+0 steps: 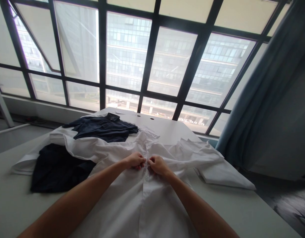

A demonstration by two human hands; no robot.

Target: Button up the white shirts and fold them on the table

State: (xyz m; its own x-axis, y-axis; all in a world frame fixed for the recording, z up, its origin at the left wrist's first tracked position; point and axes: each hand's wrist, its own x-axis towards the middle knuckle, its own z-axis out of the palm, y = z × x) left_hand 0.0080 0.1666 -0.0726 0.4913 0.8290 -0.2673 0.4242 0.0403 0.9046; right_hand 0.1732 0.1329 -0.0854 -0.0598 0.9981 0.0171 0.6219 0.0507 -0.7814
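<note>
A white long-sleeved shirt [125,195] lies spread on the table, its collar at the far end and its button front running toward me. My left hand [136,161] pinches the front edge below the collar from the left. Close beside it, my right hand [157,164] grips the other side of the same front edge. Both hands have their fingers closed on the fabric, and the fingertips are partly hidden. The shirt's sleeves stretch out to the left and right.
A dark short-sleeved shirt [105,127] lies at the back left, and dark cloth [59,170] sits under the left sleeve. Folded white cloth [224,173] lies on the right of the white table [241,208]. Windows stand behind; a blue-grey curtain [261,99] hangs at right.
</note>
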